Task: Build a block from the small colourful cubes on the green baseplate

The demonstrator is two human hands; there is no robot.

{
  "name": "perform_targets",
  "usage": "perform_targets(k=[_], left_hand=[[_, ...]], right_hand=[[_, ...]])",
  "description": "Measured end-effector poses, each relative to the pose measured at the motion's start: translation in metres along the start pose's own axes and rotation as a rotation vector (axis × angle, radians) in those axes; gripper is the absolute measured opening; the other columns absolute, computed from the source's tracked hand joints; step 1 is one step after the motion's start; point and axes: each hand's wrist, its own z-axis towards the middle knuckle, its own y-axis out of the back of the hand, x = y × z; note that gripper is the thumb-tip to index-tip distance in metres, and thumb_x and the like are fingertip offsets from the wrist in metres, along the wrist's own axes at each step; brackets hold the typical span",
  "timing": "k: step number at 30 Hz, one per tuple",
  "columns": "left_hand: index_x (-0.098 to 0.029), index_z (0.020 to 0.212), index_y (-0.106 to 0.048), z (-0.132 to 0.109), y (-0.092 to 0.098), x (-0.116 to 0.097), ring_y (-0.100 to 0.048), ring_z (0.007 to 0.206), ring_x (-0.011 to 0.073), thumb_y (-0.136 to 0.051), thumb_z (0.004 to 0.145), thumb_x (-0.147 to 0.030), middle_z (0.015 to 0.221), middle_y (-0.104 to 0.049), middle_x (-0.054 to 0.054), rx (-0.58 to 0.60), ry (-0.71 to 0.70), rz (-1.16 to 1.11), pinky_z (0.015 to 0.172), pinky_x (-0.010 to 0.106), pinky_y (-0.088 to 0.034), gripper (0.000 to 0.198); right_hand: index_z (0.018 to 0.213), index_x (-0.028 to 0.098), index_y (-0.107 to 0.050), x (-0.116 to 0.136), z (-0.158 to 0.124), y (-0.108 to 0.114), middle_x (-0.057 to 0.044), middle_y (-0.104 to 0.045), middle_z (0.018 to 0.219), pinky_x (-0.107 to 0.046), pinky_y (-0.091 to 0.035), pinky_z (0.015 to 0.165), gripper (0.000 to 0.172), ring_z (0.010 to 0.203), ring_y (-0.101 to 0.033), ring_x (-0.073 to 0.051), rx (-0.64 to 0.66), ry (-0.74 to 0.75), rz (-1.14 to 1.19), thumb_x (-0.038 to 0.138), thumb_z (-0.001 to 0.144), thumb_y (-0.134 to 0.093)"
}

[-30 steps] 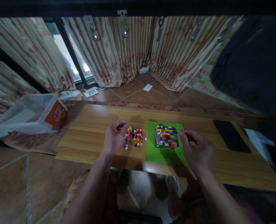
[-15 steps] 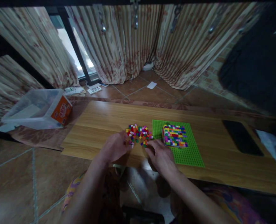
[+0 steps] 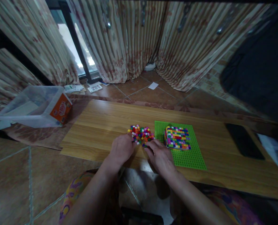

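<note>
A loose pile of small coloured toy bricks (image 3: 141, 132) lies on the wooden table, between my two hands. My left hand (image 3: 122, 148) rests at the pile's left edge, back upward; its fingertips are turned away and hidden. At the lower right edge of the pile is my right hand (image 3: 161, 154), with fingers bent and the thumb a little apart from them, its tips close to or touching bricks. Just beyond it, a block built of many coloured bricks (image 3: 177, 137) stands on a green studded baseplate (image 3: 192, 161).
A dark flat phone-like slab (image 3: 244, 140) lies on the table (image 3: 101, 125) at the right, with white paper (image 3: 272, 148) beside it. On the floor at left stands a clear plastic bin (image 3: 33, 106) with an orange label. Striped curtains (image 3: 134, 40) hang behind.
My left hand has moved right, closer in against the pile, and the loose bricks at its fingers are now gathered in or hidden. My right hand stays nearly in place. The view shifts slightly.
</note>
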Motion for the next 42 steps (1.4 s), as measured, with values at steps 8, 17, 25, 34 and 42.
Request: perform_targets(k=[8,17,25,34,42], left_hand=[[-0.017,0.095,-0.062,0.005,-0.009,-0.006,-0.068,0.081,0.0243,-0.046,0.084,-0.014,0.082,-0.071,0.011,-0.073,-0.008,-0.014,0.069,0.03,-0.045,0.02],[-0.022,0.097,-0.063,0.016,-0.008,-0.013,-0.066,0.08,0.0184,-0.051,0.084,-0.02,0.089,-0.07,0.005,-0.161,-0.059,-0.084,0.069,0.026,-0.044,0.018],[-0.021,0.087,-0.066,0.027,-0.016,-0.021,-0.065,0.082,0.0192,-0.048,0.087,-0.019,0.096,-0.069,0.007,-0.201,-0.092,-0.047,0.071,0.027,-0.044,0.018],[-0.021,0.082,-0.066,0.028,-0.012,-0.016,-0.065,0.08,0.0162,-0.053,0.083,-0.018,0.086,-0.071,0.003,-0.158,-0.203,-0.518,0.073,0.026,-0.048,0.014],[-0.022,0.088,-0.066,0.022,-0.012,-0.031,-0.064,0.082,0.0145,-0.052,0.085,-0.017,0.087,-0.07,0.0,-0.188,-0.375,-0.592,0.078,0.027,-0.048,0.015]], right_hand=[[0.096,0.023,-0.067,0.002,0.004,-0.004,-0.005,-0.064,0.092,-0.028,-0.047,0.073,0.017,0.084,-0.061,-0.018,0.0,0.021,0.005,0.021,0.091,-0.051],[0.091,0.021,-0.065,0.002,0.004,-0.01,-0.006,-0.065,0.094,-0.031,-0.047,0.073,0.016,0.084,-0.061,-0.02,-0.02,0.011,-0.077,0.018,0.09,-0.05],[0.091,0.022,-0.064,0.002,0.004,-0.01,-0.006,-0.065,0.095,-0.03,-0.048,0.074,0.018,0.085,-0.061,-0.019,-0.033,0.014,-0.071,0.016,0.09,-0.048],[0.092,0.02,-0.064,0.002,0.008,-0.008,-0.007,-0.066,0.093,-0.032,-0.051,0.075,0.015,0.088,-0.062,-0.021,-0.054,-0.02,-0.06,0.018,0.091,-0.049],[0.087,0.021,-0.063,0.007,-0.01,0.034,-0.004,-0.067,0.089,-0.029,-0.051,0.075,0.019,0.082,-0.063,-0.017,-0.259,0.07,0.169,0.019,0.093,-0.045]])
